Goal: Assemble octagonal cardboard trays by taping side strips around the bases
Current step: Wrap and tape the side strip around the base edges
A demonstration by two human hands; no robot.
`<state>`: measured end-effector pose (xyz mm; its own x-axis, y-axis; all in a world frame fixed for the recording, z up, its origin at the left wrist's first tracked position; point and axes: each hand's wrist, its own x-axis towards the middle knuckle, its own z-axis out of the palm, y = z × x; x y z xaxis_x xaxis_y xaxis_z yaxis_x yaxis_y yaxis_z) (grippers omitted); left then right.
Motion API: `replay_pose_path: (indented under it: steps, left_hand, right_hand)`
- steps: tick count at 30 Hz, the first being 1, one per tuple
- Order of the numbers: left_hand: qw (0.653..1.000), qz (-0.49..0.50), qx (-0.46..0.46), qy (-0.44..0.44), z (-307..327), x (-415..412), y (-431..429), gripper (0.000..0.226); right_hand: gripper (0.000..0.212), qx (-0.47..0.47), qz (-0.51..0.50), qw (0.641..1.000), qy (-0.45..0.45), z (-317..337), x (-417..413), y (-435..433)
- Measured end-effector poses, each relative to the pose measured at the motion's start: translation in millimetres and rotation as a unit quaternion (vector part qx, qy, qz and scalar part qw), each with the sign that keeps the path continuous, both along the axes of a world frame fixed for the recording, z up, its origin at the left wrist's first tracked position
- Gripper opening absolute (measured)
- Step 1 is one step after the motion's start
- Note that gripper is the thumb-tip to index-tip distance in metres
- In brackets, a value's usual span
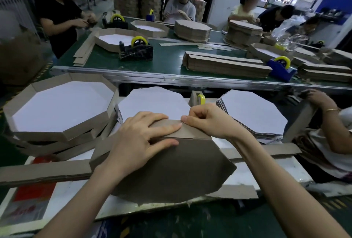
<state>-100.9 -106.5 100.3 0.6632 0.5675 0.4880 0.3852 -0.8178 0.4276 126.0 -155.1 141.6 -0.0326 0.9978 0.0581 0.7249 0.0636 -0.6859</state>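
One side strip (pixel 187 130): left hand (pixel 141 138) presses flat, right hand (pixel 207 119) pinches it; red sheet's (pixel 34 192) print blurred.

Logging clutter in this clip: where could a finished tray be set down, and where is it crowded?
Bare green belt lies between the black tape dispenser and the strip stack. A white bench patch lies right of the brown base, between two loose strips. Beyond the base it is crowded: finished trays, base stacks.
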Motion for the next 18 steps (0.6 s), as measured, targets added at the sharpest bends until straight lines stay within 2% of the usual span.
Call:
replay_pose_path:
  steps: [4,6,8,10,12,14,18]
  left_hand:
    - [1.0,-0.014,0.017,-0.006,2,5,-1,0.035]
    - [1.0,-0.021,0.02,-0.001,4,6,2,0.035]
    - [1.0,-0.018,0.02,0.0,7,6,4,0.036]
    - [1.0,-0.011,0.016,-0.012,10,6,6,0.035]
    - [1.0,-0.007,0.01,-0.02,12,4,9,0.036]
    - [1.0,-0.004,-0.006,-0.01,11,3,13,0.038]
    - [0.998,0.025,-0.043,-0.024,2,7,14,0.039]
  right_hand:
    - [0.052,-0.042,-0.015,0.996,0.071,-7,8,9]
    - [0.044,-0.071,-0.044,0.99,0.117,-11,17,21]
    - [0.033,-0.066,-0.112,0.975,0.179,-23,33,42]
    - [0.024,-0.064,-0.211,0.953,0.205,-40,54,68]
    - [0.019,-0.096,-0.288,0.935,0.182,-63,77,91]
    - [0.023,-0.136,-0.344,0.916,0.158,-88,101,110]
    - [0.035,-0.223,-0.37,0.899,0.072,-127,137,131]
